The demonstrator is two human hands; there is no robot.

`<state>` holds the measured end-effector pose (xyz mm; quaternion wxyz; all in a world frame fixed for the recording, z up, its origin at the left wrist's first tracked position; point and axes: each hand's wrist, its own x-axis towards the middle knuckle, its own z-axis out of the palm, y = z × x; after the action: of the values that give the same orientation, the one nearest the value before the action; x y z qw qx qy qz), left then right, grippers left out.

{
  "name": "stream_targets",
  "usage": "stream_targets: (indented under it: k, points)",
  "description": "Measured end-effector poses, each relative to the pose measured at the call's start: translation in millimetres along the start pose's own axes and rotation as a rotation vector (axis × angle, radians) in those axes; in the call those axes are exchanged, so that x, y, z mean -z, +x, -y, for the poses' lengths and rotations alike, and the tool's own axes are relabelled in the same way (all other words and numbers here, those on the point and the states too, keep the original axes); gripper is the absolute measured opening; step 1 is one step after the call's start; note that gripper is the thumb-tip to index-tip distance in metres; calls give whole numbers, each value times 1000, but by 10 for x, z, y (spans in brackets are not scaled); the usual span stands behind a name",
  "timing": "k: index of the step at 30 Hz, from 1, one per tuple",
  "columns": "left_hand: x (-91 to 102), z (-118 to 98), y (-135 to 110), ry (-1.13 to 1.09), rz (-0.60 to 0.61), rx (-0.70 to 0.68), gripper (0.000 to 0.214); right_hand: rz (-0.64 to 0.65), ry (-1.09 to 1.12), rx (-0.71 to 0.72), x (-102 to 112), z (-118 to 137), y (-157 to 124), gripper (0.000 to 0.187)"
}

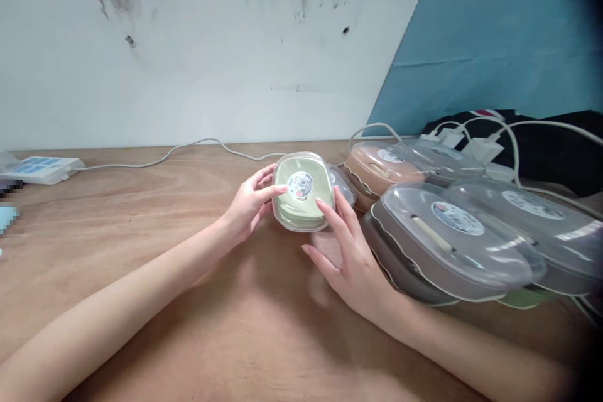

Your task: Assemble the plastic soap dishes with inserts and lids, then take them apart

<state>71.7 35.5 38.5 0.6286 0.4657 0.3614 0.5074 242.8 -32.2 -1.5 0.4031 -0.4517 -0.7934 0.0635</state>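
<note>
The small green container [301, 204] is tilted up near the middle of the counter [141, 226], with its clear lid already on. The left hand [247, 204] pinches its left rim. The right hand [351, 257], fingers spread, touches its right side. Just to the right lie larger grey containers [447, 245] and 1 pink container [381, 171], all lidded.

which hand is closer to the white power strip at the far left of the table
Left. The left hand grips the left side of the green box, toward the power strip though well apart from it. The right hand touches the box's right side, farther off.
</note>
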Motion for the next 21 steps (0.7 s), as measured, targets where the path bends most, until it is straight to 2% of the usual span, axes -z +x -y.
stream_targets:
  k: [4, 11, 16, 21]
  points:
    - [-101, -22, 227, -54, 42, 35, 51, -37, 19, -53, -9, -40, 8, 69]
    - [-301, 25, 492, 93, -33, 56, 53, -41, 45, -185, -37, -107, 47, 77]
    - [-384, 64, 507, 260, -84, 30, 46, -58, 81, -210, -50, -112, 57, 76]
    - [-406, 55, 487, 379, -120, 12, 50, -93, 156, -224, -81, -138, 69, 71]
